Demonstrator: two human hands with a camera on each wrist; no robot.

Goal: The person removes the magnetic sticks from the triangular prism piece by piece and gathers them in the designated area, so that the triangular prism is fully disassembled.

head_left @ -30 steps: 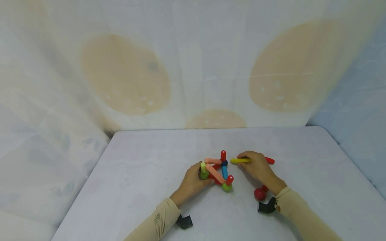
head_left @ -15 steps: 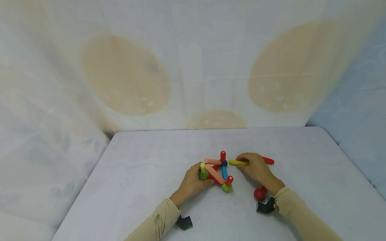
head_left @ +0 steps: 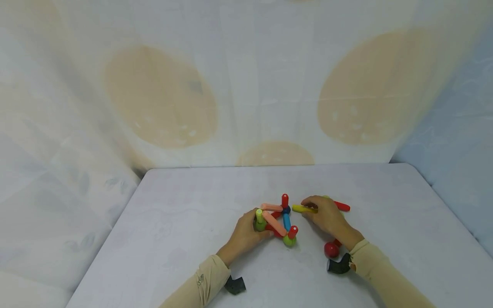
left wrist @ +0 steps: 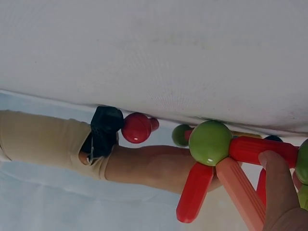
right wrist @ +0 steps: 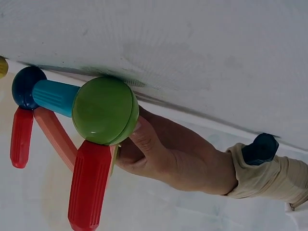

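The yellow stick (head_left: 304, 208) lies flat in the right hand (head_left: 327, 216), whose fingers curl round it, its tip almost at the dark blue ball (head_left: 286, 209) of the stick toy (head_left: 277, 220). The left hand (head_left: 246, 233) grips the toy's near corner. A hard poke could knock the toy apart. A second ago the stick was a bit farther from the ball.

A white table (head_left: 185, 239) is backed by a pale cloth (head_left: 246, 85) printed with large tan ovals. The stick-and-ball build (head_left: 278, 220) is made up of salmon, red, blue and light green rods joined by green balls and one dark navy ball — a yellow rod (head_left: 302, 208) and a red ball (head_left: 331, 249) are seen beside it. Beige sleeves (head_left: 204, 280) are worn, with black straps at the wrists.
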